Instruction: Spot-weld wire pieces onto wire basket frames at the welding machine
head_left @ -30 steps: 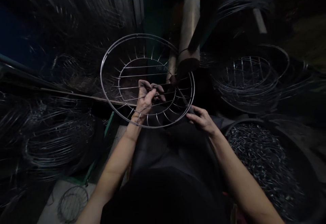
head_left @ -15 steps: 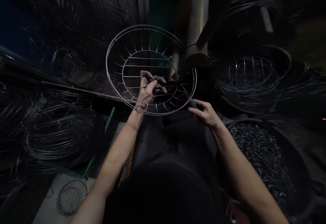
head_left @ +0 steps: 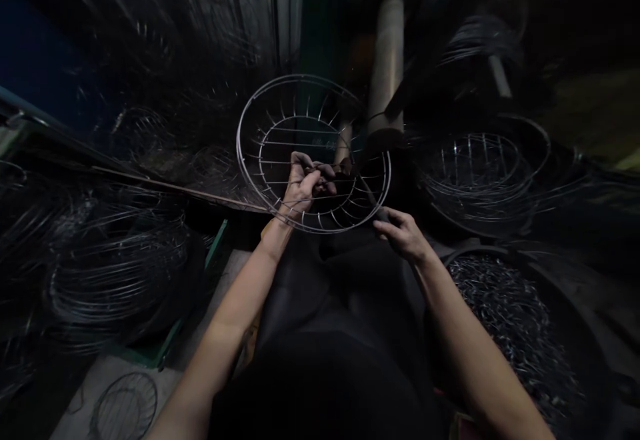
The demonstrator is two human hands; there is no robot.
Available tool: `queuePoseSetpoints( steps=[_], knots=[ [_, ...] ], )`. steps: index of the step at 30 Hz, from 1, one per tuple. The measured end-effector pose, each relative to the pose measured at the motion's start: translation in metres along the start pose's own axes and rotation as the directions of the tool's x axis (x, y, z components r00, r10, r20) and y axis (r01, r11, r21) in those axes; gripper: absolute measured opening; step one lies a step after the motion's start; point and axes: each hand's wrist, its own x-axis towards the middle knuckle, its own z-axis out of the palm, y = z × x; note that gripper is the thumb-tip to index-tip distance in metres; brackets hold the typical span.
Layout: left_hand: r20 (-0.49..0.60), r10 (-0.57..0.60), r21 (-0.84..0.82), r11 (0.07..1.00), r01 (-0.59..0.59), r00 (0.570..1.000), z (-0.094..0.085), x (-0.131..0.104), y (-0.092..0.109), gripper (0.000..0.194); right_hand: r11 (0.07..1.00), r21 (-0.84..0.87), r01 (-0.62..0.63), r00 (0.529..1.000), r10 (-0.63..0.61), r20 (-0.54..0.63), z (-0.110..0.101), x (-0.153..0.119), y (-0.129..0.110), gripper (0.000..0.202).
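A round wire basket with a double rim and parallel bars across its base hangs in front of me, beside an upright post. My left hand reaches into it, fingers curled round the base bars near the middle. My right hand is at the basket's near right rim, its fingers closed round the dark end of a slim rod-like tool. The tool points up and left across the rim. Its exact kind is too dark to make out, and so is any contact with the wires.
A thick metal post stands just beyond the basket. To the right are stacked wire baskets and a black tub of small metal pieces. Wire rings pile up at left; another wire basket lies below.
The view has shifted, with the post and tub lower in it. The basket and my left hand sit further right and slightly lower. Both hands keep their holds.
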Motion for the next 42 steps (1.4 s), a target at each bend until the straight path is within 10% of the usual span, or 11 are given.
queuePoseSetpoints(
  steps=[27, 35, 42],
  knots=[
    [-0.006, 0.05, 0.12, 0.992, -0.049, 0.999, -0.007, -0.012, 0.014, 0.033, 0.916, 0.398, -0.05, 0.995, 0.081, -0.061, 0.054, -0.011, -0.013, 0.035],
    [0.01, 0.057, 0.132, 0.99, -0.058, 0.998, -0.001, -0.018, 0.019, 0.031, 0.939, 0.342, -0.017, 0.998, 0.038, -0.053, 0.057, -0.01, -0.021, 0.034],
    [-0.011, 0.125, 0.124, 0.985, -0.122, 0.992, -0.004, -0.021, 0.009, 0.027, 0.998, -0.04, 0.043, 0.997, -0.046, -0.069, 0.037, -0.019, -0.046, 0.036]
  ],
)
